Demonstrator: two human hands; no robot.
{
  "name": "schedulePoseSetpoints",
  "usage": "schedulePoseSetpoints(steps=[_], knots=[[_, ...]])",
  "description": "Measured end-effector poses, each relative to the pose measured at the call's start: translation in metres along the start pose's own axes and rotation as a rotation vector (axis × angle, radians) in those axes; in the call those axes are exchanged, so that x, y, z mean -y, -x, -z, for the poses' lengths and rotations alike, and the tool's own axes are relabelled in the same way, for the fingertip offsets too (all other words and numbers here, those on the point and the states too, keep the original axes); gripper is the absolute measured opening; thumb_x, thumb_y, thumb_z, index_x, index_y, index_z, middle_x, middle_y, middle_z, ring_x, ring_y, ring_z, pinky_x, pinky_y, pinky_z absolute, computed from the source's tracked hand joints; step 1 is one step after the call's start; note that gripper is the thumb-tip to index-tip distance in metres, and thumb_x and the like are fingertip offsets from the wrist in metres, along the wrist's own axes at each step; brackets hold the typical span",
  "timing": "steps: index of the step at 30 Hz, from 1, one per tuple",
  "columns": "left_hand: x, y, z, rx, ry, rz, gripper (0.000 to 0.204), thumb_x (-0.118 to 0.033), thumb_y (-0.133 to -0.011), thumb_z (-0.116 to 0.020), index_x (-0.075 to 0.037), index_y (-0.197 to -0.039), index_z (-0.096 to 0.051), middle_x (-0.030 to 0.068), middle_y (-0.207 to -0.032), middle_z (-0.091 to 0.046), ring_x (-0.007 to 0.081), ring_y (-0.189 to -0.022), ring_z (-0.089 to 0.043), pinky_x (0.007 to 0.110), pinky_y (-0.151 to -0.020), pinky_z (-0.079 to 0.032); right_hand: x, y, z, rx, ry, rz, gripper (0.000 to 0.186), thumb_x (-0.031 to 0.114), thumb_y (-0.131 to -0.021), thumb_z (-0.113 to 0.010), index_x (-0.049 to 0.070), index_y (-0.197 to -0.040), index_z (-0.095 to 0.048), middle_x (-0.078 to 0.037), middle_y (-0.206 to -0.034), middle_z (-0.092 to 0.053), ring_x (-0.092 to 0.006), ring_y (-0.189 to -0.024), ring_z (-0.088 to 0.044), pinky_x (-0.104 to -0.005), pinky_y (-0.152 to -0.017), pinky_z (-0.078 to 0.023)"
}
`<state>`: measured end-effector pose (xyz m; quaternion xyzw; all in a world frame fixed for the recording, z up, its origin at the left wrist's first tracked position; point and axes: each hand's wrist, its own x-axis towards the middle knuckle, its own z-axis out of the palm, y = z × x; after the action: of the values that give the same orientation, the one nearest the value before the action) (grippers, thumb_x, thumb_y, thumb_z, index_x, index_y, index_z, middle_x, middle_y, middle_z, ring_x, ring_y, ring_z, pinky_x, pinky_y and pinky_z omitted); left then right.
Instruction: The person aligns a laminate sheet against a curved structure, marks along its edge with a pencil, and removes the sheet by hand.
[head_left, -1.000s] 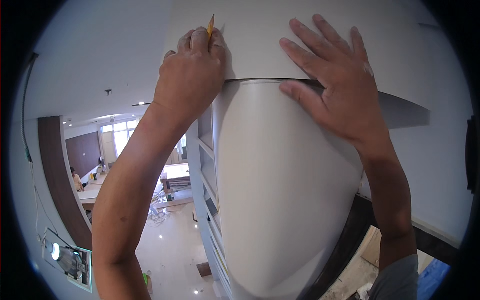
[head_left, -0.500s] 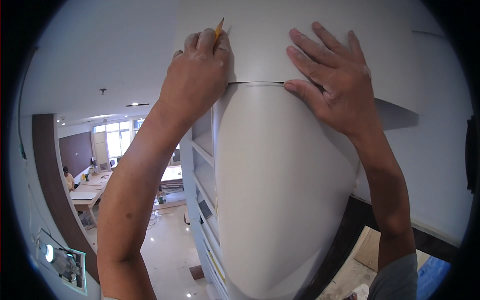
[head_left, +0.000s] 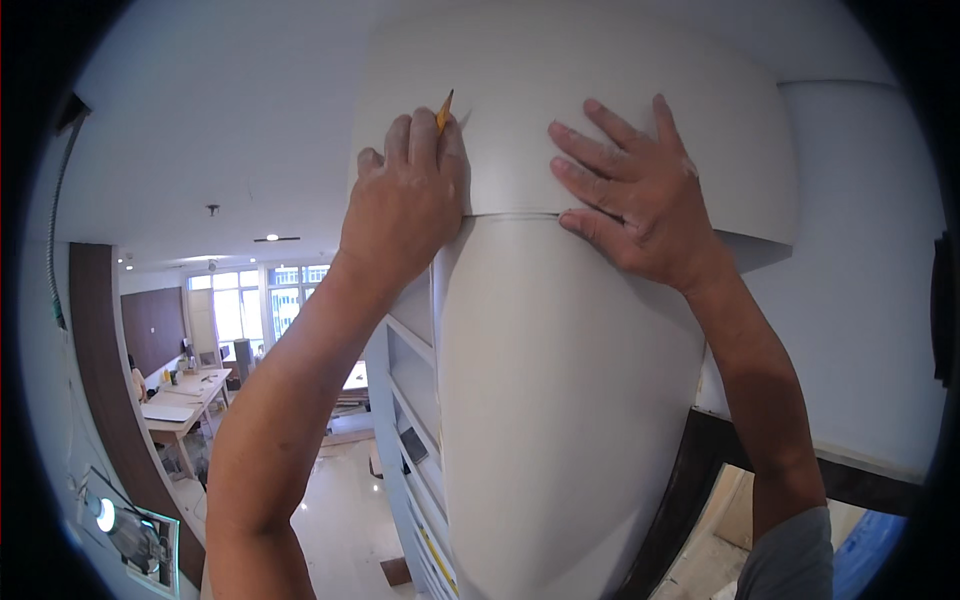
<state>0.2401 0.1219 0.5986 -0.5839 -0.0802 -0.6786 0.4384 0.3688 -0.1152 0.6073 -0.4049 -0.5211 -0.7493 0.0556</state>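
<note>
Gripping pencil (head_left: 444,112), 12 o'clock, in curled left hand (head_left: 410,190) at 11; right hand (head_left: 645,205) splayed open at 2 against pale upper panel (head_left: 510,140). Curved lower panel (head_left: 570,400) runs centre to 6.

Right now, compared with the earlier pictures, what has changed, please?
The view has shifted, so the left hand, the right hand and the dark gap between upper panel and lower panel sit lower in the picture. The gap looks thinner. Nothing was taken or released: the left hand still holds the pencil, and the right stays spread over the upper panel.
</note>
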Motion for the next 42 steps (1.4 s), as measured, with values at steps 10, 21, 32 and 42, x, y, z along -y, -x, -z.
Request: schedulePoseSetpoints(steps=[10,21,32,42], knots=[[0.002,-0.003,0.012,0.036,0.051,-0.027,0.047,-0.005,-0.096,-0.054,0.012,-0.140,-0.050,0.0258,-0.137,-0.054,0.0405,-0.131,-0.055,0.049,-0.101,-0.054,0.005,-0.001,0.013,0.035,-0.088,-0.005,0.027,0.023,-0.082,-0.082,0.025,-0.109,-0.079,0.004,-0.134,-0.070,-0.0291,-0.136,-0.057,-0.0708,-0.121,-0.023],[-0.001,-0.002,0.004,-0.008,-0.070,0.005,0.046,-0.011,-0.095,-0.057,0.008,-0.137,-0.057,0.0220,-0.132,-0.057,0.0340,-0.128,-0.058,0.045,-0.084,-0.059,0.009,-0.008,0.011,0.108,-0.085,0.102,0.031,0.013,-0.086,-0.075,0.030,-0.111,-0.077,0.006,-0.140,-0.066,-0.0333,-0.139,-0.054,-0.0718,-0.119,-0.029],[0.007,-0.011,0.023,0.104,0.072,-0.046,0.046,-0.003,-0.091,-0.060,0.011,-0.135,-0.054,0.0195,-0.126,-0.058,0.0345,-0.115,-0.063,0.042,-0.085,-0.061,0.011,-0.009,0.016,0.147,-0.019,0.214,0.028,0.014,-0.087,-0.070,0.025,-0.113,-0.075,0.008,-0.145,-0.062,-0.0294,-0.137,-0.056,-0.0694,-0.120,-0.031],[0.016,-0.017,0.032,0.247,0.092,-0.069,0.043,-0.004,-0.090,-0.060,0.010,-0.131,-0.057,0.0180,-0.123,-0.059,0.0319,-0.113,-0.063,0.041,-0.080,-0.061,0.012,-0.014,0.023,0.146,0.018,0.259,0.016,0.018,-0.090,-0.065,0.020,-0.100,-0.078,0.003,-0.142,-0.065,-0.0296,-0.134,-0.058,-0.0678,-0.118,-0.036]])
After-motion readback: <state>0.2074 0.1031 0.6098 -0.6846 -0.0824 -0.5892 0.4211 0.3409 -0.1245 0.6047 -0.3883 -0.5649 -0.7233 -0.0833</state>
